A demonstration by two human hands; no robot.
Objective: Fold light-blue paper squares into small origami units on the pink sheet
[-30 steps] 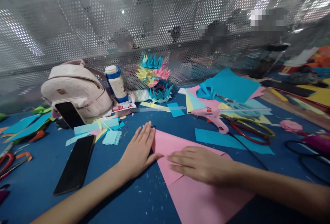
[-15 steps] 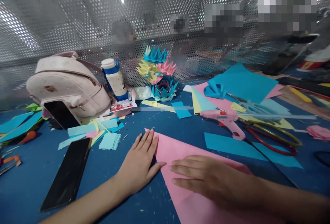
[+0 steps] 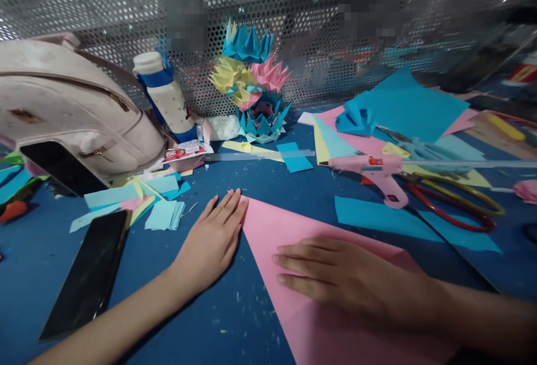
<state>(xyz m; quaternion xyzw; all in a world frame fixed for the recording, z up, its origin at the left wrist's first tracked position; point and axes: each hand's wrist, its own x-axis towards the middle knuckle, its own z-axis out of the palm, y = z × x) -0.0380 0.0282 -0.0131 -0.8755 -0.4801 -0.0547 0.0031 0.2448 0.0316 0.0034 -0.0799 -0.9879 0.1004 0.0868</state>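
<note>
A sheet of pink paper (image 3: 272,222), folded over on itself, lies on the blue table (image 3: 235,314) in front of me. My left hand (image 3: 213,236) is flat, its fingertips resting on the paper's far left corner and its thumb alongside the fingers. Across the middle of the sheet lies my right hand (image 3: 331,272), palm down with fingers stretched to the left. That hand and forearm cover part of the paper's right side. Neither hand grips anything.
Left stand a phone (image 3: 86,272), light blue paper squares (image 3: 164,215), a backpack (image 3: 67,113) and a bottle (image 3: 165,96). Folded paper flowers (image 3: 247,46) stand behind. Right lie a pink glue gun (image 3: 377,172), scissors (image 3: 455,208), blue strips (image 3: 386,218) and stacked sheets (image 3: 411,107).
The view has shifted closer, so the background things appear higher and more spread. My left thumb has drawn in off the paper towards its fingers. My right hand still lies on the sheet.
</note>
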